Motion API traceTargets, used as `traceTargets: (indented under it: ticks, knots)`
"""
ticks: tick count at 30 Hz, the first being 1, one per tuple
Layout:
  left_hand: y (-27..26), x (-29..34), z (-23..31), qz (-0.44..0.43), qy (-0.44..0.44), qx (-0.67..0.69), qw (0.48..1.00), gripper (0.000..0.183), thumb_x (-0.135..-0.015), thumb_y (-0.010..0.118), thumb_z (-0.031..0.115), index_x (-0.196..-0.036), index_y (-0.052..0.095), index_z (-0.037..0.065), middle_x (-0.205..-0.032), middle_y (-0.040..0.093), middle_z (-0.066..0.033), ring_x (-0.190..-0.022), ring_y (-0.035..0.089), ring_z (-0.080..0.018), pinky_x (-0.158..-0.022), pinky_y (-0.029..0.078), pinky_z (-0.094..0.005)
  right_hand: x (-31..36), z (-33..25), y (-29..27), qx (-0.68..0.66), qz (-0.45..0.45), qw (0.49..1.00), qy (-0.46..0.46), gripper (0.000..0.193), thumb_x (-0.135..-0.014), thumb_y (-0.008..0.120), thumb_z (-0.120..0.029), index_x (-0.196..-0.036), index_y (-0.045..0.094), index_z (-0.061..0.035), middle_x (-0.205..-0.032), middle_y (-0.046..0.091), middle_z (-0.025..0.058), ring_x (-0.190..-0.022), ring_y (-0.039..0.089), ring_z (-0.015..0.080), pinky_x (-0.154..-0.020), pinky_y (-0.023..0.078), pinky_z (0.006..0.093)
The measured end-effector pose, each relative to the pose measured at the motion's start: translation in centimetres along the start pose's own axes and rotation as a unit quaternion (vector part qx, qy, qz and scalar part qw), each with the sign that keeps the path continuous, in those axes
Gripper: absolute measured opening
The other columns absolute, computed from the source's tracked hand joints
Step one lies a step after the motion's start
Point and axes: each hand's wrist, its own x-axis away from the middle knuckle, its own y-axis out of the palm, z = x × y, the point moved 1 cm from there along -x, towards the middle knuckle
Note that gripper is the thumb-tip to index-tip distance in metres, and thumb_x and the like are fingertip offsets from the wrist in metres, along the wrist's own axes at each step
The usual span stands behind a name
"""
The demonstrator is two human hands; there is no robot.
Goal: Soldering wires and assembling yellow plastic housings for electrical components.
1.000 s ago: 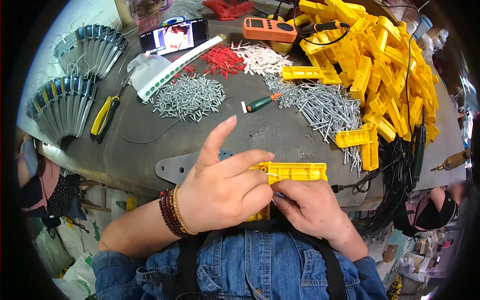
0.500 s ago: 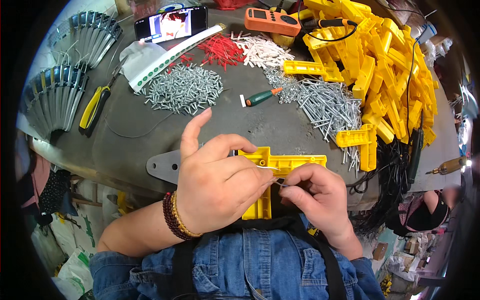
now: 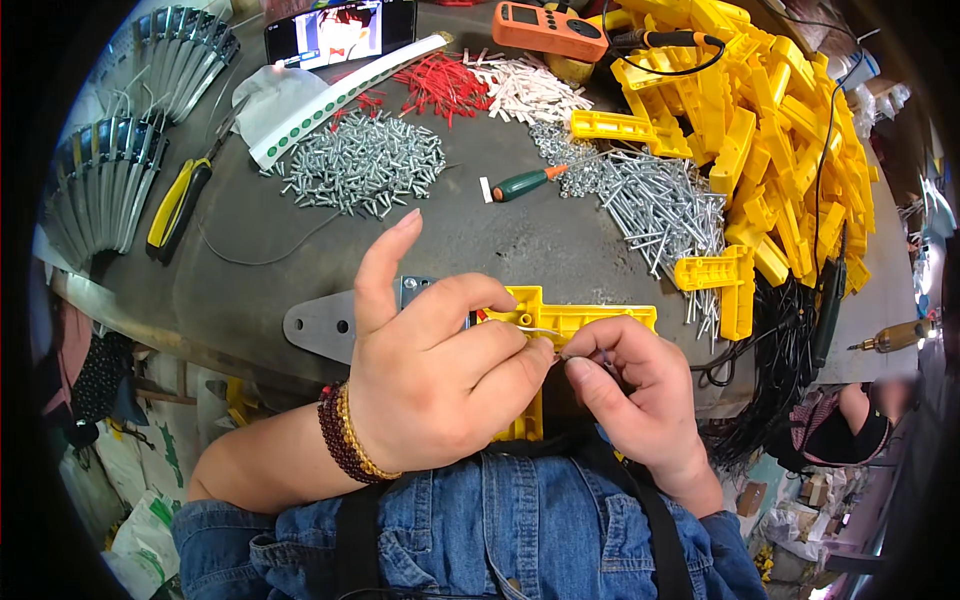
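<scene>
1. Nearest: blue denim jacket point(image 3: 515, 520). Dark red and amber bead bracelets point(image 3: 350, 435) circled the left wrist.
2. Left hand point(image 3: 440, 380): back upward, 1 finger raised, others curled; fingertips clamped on a thin dark strand point(image 3: 560, 357).
3. Right hand point(image 3: 640, 390): thumb and forefinger pinched together on the same strand, just beside the left fingertips.
4. Strand position: between the hands, above the near edge of an angular yellow plastic housing point(image 3: 605, 318). A thin white wire point(image 3: 541, 330) showed by the left fingertips; could not tell whether it joined the strand.
5. Left of the housing: grey metal plate point(image 3: 318, 325) with round holes, partly hidden by the left hand.
6. Beyond: yellow-and-black pliers point(image 3: 178, 210) at left; long silver screws point(image 3: 655, 210) at right; green-handled screwdriver point(image 3: 522, 185) between.
7. Farther: short silver screws point(image 3: 365, 165), heaped yellow plastic housings point(image 3: 760, 130), red sleeves point(image 3: 445, 85), white tubes point(image 3: 530, 92).
8. Farthest: black phone point(image 3: 340, 35), orange meter point(image 3: 550, 32).
</scene>
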Motion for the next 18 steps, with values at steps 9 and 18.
traceTargets:
  ticks: [9, 18]
  knots:
    - [0.15, 0.17, 0.13, 0.014, -0.002, -0.014, 1.0, 0.007, -0.067, 0.072, 0.016, -0.074, 0.071, 0.016, -0.069, 0.062, 0.0061, -0.078, 0.064, -0.0178, -0.107, 0.025, -0.0627, -0.28, 0.07, 0.56, -0.04, 0.018, 0.999, -0.003, 0.009, -0.09, 0.063, -0.005, -0.096, 0.06, 0.0022, -0.073, 0.062, 0.0, -0.064, 0.053, 0.0024, -0.056, 0.043, 0.0198]
    - [-0.09, 0.46, 0.52, 0.017, 0.005, -0.014, 1.0, 0.009, -0.069, 0.069, 0.015, -0.077, 0.072, 0.016, -0.071, 0.064, 0.0067, -0.078, 0.064, -0.0175, -0.107, 0.024, -0.0621, -0.23, -0.22, 0.76, -0.029, 0.032, 0.999, 0.011, 0.009, -0.087, 0.063, -0.004, -0.092, 0.062, 0.0031, -0.071, 0.063, 0.0004, -0.062, 0.053, 0.0028, -0.056, 0.044, 0.0214]
